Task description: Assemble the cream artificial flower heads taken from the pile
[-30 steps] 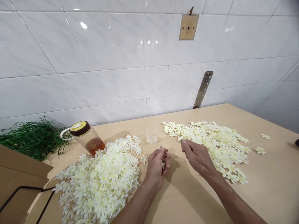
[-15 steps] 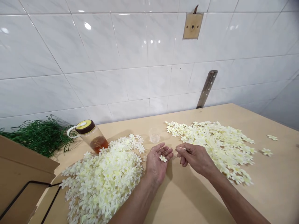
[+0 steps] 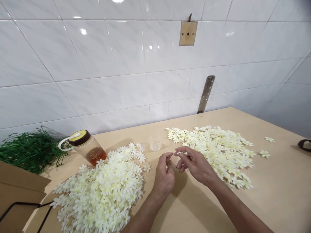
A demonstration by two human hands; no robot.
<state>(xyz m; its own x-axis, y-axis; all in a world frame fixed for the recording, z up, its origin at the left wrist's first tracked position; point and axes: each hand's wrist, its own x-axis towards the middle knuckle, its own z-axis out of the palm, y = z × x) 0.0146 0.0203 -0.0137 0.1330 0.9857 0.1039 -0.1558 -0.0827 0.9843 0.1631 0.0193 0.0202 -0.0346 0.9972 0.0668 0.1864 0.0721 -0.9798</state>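
My left hand (image 3: 164,173) is in front of me above the table, its fingers curled in toward the palm. A sliver of white shows among those fingers; most of what they hold is hidden. Close to its right, my right hand (image 3: 194,164) pinches a small whitish piece (image 3: 181,153) between thumb and forefinger, too small to name. The fingertips of both hands almost meet. To the left lies a heaped pile of white artificial flowers (image 3: 107,184). A flatter spread of cream flowers (image 3: 216,149) lies behind and right of my right hand.
A small clear cup (image 3: 155,145) stands just beyond my hands. At the left are a drink bottle (image 3: 88,149) with brown liquid, green plastic stems (image 3: 31,150) and a cardboard box (image 3: 19,191). A dark strap-like object (image 3: 305,144) sits at the right edge.
My left hand's fingers have curled over the palm, where a white flower lay in view. My right fingertips have come nearer to the left hand. The view has swung slightly right.
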